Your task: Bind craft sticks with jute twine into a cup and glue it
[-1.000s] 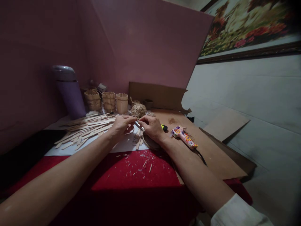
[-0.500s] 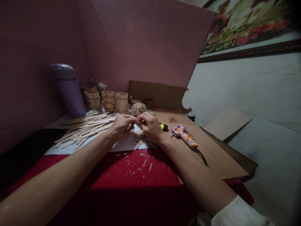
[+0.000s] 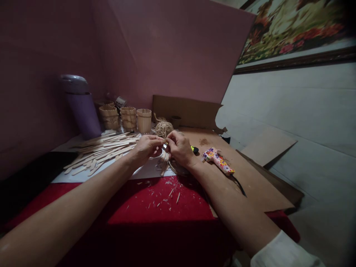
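Wooden sticks [image 3: 108,149] lie at nine o'clock, seemingly for easy reach, the left hand [image 3: 147,147] and right hand [image 3: 180,149] pinch a small bright piece [image 3: 165,147] centrally, apparently steadying it, and a floral glue gun [image 3: 218,161] rests toward four o'clock.

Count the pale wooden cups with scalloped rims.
3 for sure: the left pale wooden cup, nearest the tall purple flask; the middle cup; the right cup, nearest the tan fibre ball. Another may be partly hidden behind the left one.
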`<state>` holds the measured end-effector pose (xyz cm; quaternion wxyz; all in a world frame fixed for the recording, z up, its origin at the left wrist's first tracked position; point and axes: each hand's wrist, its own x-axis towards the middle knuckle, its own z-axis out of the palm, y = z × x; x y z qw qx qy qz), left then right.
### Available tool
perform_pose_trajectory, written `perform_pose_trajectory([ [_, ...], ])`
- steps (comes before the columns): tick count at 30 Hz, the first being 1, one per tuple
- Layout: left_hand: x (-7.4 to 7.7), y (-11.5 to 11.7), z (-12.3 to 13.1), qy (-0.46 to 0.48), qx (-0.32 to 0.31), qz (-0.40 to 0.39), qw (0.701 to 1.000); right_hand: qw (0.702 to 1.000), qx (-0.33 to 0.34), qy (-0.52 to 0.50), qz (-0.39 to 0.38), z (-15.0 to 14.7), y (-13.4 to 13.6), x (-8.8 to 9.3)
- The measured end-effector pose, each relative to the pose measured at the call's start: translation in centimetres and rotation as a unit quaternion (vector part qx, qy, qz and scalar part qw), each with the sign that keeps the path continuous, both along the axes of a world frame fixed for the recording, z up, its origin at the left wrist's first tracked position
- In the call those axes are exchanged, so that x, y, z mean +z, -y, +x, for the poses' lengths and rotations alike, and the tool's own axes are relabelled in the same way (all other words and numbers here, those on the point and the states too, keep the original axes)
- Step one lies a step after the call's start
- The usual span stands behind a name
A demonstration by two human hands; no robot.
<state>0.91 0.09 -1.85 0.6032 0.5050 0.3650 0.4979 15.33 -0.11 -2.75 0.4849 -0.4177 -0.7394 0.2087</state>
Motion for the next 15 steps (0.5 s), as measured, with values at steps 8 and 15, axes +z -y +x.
perform_pose_trajectory([
  [8,-0.16,0.19,0.14,0.017,0.005,0.011,1.0,0.999,-0.039,0.035,0.003,0.07,-0.47,-0.09],
  [15,-0.56,-0.29,0.1,-0.025,0.014,0.031,0.999,0.998,-0.044,0.04,-0.028,0.04,-0.24,-0.14],
])
